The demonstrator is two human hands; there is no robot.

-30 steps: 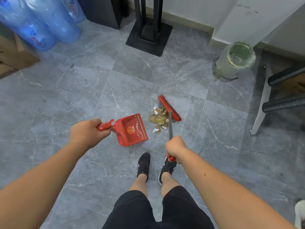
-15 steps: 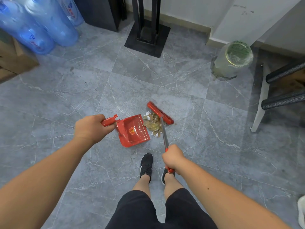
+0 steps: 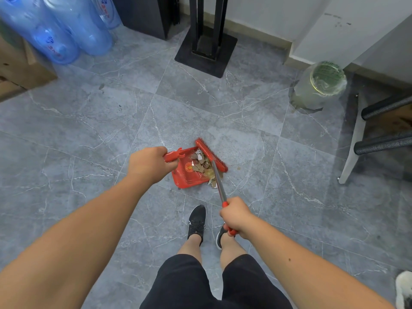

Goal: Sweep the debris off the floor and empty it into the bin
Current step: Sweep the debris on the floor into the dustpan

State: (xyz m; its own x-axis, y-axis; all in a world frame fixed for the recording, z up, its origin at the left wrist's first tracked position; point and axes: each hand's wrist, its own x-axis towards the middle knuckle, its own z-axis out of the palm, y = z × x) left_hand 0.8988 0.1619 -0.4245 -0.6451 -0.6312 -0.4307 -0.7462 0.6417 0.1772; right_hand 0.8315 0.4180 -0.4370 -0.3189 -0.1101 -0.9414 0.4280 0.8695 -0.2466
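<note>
one red dustpan (image 3: 186, 175) lies on the grey tiled floor (image 3: 223, 108), its handle gripped by the left hand (image 3: 149, 164). the right hand (image 3: 235, 217) is clenched around the handle of one red broom (image 3: 211, 154), whose head rests at the pan's open edge. one pile of brown and white debris (image 3: 203, 164) lies mostly inside the pan, a few scraps at its lip. one lined bin (image 3: 319, 85) stands well apart to the upper right. three blue water bottles (image 3: 66, 30) stand upper left. two black shoes (image 3: 197, 220) are below the pan.
</note>
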